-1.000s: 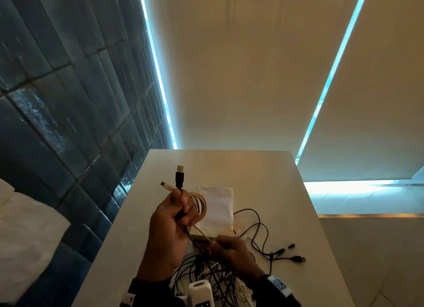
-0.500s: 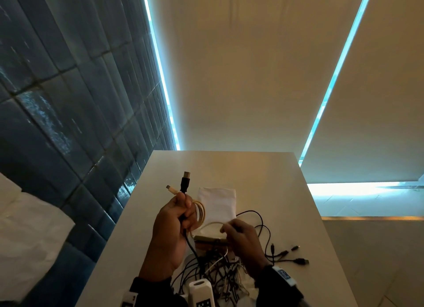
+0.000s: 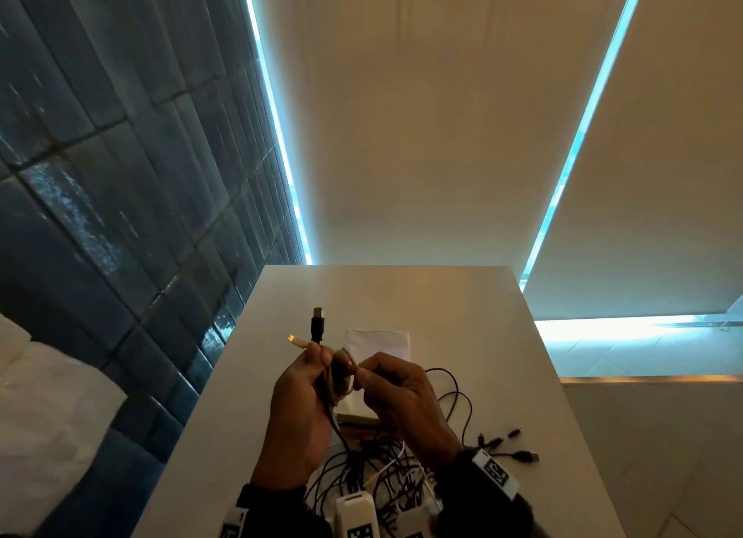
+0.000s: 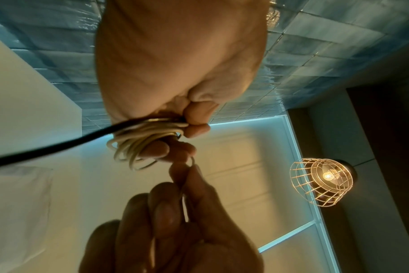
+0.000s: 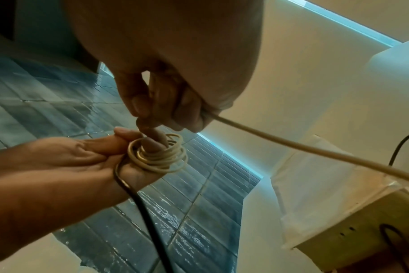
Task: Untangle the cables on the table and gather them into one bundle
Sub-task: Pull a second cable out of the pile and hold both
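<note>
My left hand (image 3: 317, 370) grips a coil of cream cable (image 5: 159, 155) wound in several loops round its fingers, together with a black cable (image 3: 317, 324) whose USB plug sticks up above the fist. The cream cable's plug (image 3: 292, 340) juts out to the left. My right hand (image 3: 376, 377) pinches the free length of the cream cable (image 5: 292, 144) right beside the coil (image 4: 138, 146), fingertips touching the left hand. A tangle of black and white cables (image 3: 382, 473) lies on the white table (image 3: 502, 356) below both hands.
A white packet (image 3: 378, 342) lies on the table behind the hands, on a box (image 5: 353, 234). Loose black plugs (image 3: 510, 445) trail to the right. A dark tiled wall (image 3: 100, 216) runs along the left. A caged lamp (image 4: 322, 184) hangs overhead.
My right hand rose from the tangle on the table up to the left hand, drawing the cream cable with it. The left hand stayed raised with its coil.
</note>
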